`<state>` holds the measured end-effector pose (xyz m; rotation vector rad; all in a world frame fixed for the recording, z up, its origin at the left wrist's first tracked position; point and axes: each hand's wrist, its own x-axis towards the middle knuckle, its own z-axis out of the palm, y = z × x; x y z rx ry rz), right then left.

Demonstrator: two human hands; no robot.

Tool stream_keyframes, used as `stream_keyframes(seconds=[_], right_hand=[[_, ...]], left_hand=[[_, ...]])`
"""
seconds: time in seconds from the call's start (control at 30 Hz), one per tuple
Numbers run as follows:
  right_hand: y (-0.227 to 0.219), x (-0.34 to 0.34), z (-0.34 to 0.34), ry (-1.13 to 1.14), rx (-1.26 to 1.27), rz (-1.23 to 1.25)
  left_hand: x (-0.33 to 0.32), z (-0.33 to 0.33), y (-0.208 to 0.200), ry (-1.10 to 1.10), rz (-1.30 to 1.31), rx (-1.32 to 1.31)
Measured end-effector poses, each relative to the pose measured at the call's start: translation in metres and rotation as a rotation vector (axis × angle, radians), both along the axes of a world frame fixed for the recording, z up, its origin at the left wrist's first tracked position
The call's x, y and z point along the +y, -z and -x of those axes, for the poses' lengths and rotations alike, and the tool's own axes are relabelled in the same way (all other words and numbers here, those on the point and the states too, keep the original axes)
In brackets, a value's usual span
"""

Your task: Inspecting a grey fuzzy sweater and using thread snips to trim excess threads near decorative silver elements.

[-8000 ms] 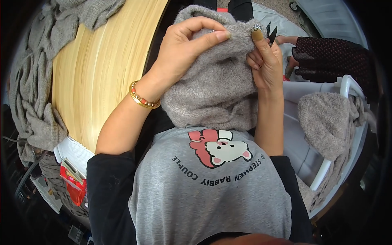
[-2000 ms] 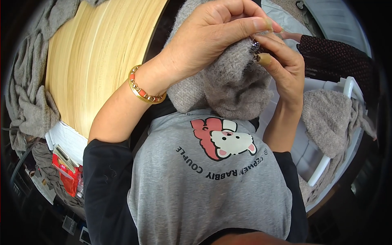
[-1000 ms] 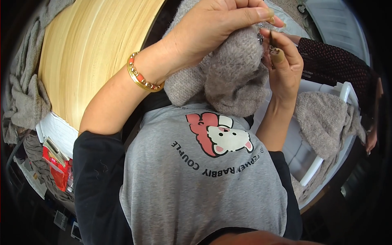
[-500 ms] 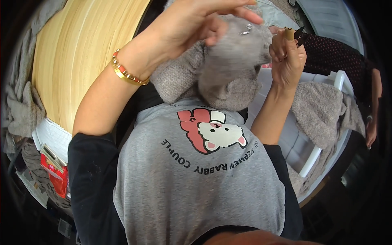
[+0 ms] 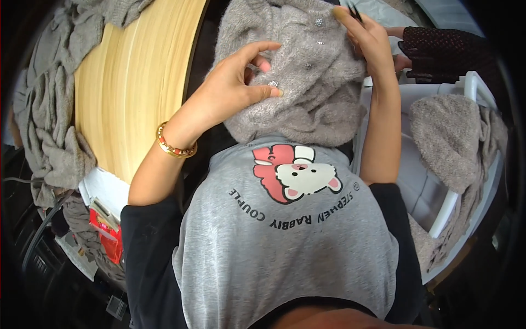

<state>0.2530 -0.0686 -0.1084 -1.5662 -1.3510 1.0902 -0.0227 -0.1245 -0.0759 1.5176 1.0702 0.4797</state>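
A grey-brown knitted cardigan [image 5: 307, 104] lies bunched on my lap, with a row of shiny round buttons [image 5: 319, 22] along its front. My left hand [image 5: 235, 82] is over its left part, fingers apart and curved, the thumb tip beside the lowest visible button [image 5: 273, 84]. At the upper right edge of the knit, my right hand [image 5: 371, 46] is closed around small black snips [image 5: 355, 12]; their two pointed blades stick out past the fingers. The right thumb wears a yellowish covering and rests near the top button. The snips' handles are hidden in the palm.
To the left stands a wood-grain table [image 5: 131, 82] with more grey knitwear [image 5: 55, 120] along its edge. A red packet [image 5: 107, 233] lies beside it. On the right, a pale plastic bin [image 5: 392, 131] has a knit garment [image 5: 446, 137] over its rim. Another person's dark sleeve [image 5: 444, 55] shows beyond.
Both hands have come down toward the cardigan, the left opening near a button. The cardigan, blurred before, now lies spread with its button row facing up. The view has shifted slightly.
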Motion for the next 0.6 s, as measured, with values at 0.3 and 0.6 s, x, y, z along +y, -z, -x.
stream_keyframes(seconds=[0.3,0.6], right_hand=[[-0.004,0.0,0.003,0.341,0.434,-0.01],[-0.002,0.002,-0.016,0.41,0.662,-0.078]], left_hand=[[-0.032,0.029,-0.002,-0.214,0.115,-0.138],[-0.044,0.044,-0.007,-0.277,0.219,-0.206]])
